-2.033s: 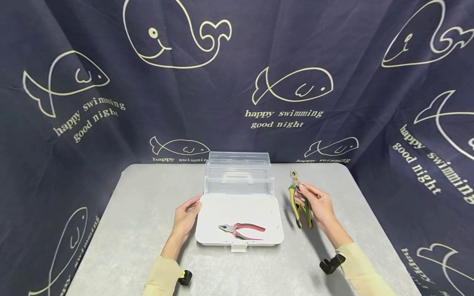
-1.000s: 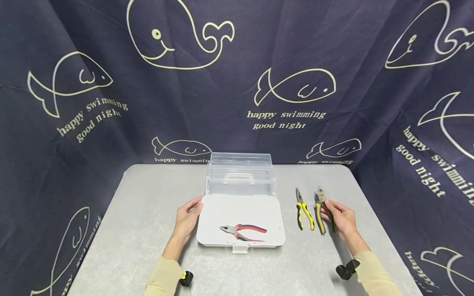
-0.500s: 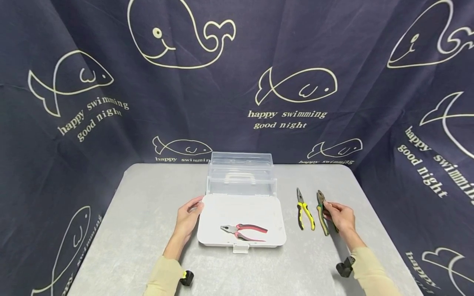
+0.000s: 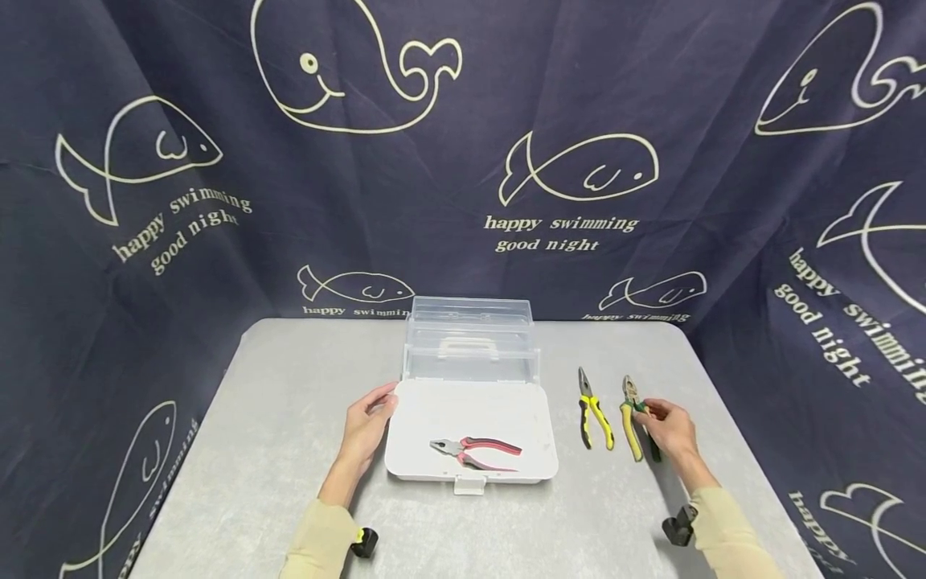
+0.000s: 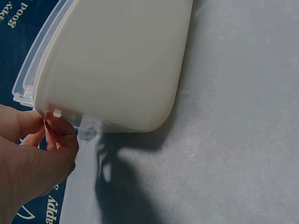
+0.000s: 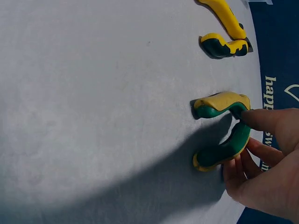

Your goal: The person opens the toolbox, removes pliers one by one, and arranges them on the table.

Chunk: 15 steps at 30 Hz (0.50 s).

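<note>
My left hand grips the left rim of a white toolbox, thumb and finger pinched on its edge in the left wrist view. Red-and-black combination pliers lie in its front part. At the right, my right hand holds green-and-yellow combination pliers down at the table, handles spread apart. Its thumb touches them near the pivot in the right wrist view, and the other fingers are by the lower green handle. Between toolbox and hand lie yellow-and-black long-nose pliers.
The toolbox's clear lid stands raised behind it, with a white handle showing through. A latch sits at the front. The grey table ends at a dark blue curtain printed with fish.
My right hand has moved right and lowered the green-and-yellow pliers to the table. The long-nose pliers, earlier bunched with them, now lie separately. My left hand has stayed on the toolbox.
</note>
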Available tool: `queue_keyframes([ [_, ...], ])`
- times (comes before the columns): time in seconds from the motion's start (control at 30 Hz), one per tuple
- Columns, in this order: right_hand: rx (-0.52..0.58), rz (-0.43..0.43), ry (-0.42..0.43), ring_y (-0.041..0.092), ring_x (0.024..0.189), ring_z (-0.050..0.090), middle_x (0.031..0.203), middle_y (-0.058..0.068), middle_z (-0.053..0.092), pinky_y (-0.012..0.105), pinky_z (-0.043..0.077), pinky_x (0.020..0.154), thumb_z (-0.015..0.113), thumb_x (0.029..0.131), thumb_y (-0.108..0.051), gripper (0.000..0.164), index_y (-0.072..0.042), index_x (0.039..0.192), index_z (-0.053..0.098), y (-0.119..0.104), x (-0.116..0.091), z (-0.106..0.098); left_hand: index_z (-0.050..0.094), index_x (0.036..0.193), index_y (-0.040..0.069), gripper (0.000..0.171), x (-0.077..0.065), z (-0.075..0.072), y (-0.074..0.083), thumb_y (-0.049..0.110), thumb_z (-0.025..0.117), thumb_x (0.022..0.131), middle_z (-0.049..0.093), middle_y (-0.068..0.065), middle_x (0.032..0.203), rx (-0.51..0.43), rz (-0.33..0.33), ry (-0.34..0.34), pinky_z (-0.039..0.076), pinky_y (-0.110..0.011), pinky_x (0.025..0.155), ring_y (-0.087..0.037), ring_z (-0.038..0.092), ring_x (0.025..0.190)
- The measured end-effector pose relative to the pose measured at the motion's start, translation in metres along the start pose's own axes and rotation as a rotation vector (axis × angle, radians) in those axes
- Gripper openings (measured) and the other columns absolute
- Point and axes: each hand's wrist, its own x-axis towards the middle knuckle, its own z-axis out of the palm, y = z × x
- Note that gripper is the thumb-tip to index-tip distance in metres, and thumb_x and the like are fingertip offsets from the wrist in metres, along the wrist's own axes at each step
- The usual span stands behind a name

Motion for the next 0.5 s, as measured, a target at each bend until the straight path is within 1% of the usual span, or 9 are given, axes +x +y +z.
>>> queue_keyframes([
  [0.07,0.011,0.006,-0.018,0.049,0.116,0.059,0.128,0.035,0.059,0.055,0.053,0.092,0.067,0.097,-0.014,0.048,0.012,0.136,0.055,0.000,-0.001,0.000,0.064,0.138,0.006,0.036,0.000,0.000,0.000,0.012,0.064,0.102,0.063,-0.013,0.125,-0.001,-0.001,0.001,0.049,-0.030,0.097,-0.027,0.057,0.120],
  [0.17,0.015,0.002,-0.023,0.049,0.117,0.058,0.129,0.035,0.059,0.055,0.051,0.094,0.065,0.098,-0.015,0.048,0.012,0.136,0.054,-0.001,-0.003,-0.002,0.064,0.138,0.006,0.036,0.000,-0.001,0.000,0.013,0.064,0.102,0.063,-0.013,0.125,0.007,0.002,0.000,0.048,-0.029,0.096,-0.027,0.056,0.120],
  [0.4,-0.017,-0.068,-0.011,0.046,0.115,0.059,0.127,0.033,0.060,0.044,0.052,0.087,0.063,0.100,-0.016,0.044,0.010,0.135,0.054,-0.006,-0.011,-0.007,0.065,0.137,0.006,0.035,0.001,-0.001,0.000,0.012,0.064,0.102,0.063,-0.012,0.124,0.003,-0.004,0.010,0.049,-0.023,0.092,-0.026,0.056,0.120],
  [0.5,-0.015,-0.095,-0.012,0.047,0.116,0.059,0.128,0.034,0.060,0.047,0.051,0.091,0.062,0.101,-0.016,0.043,0.009,0.134,0.055,-0.009,-0.016,-0.010,0.065,0.137,0.006,0.035,0.001,-0.001,0.000,0.012,0.064,0.102,0.063,-0.012,0.124,-0.007,-0.002,0.005,0.049,-0.022,0.090,-0.027,0.056,0.120],
])
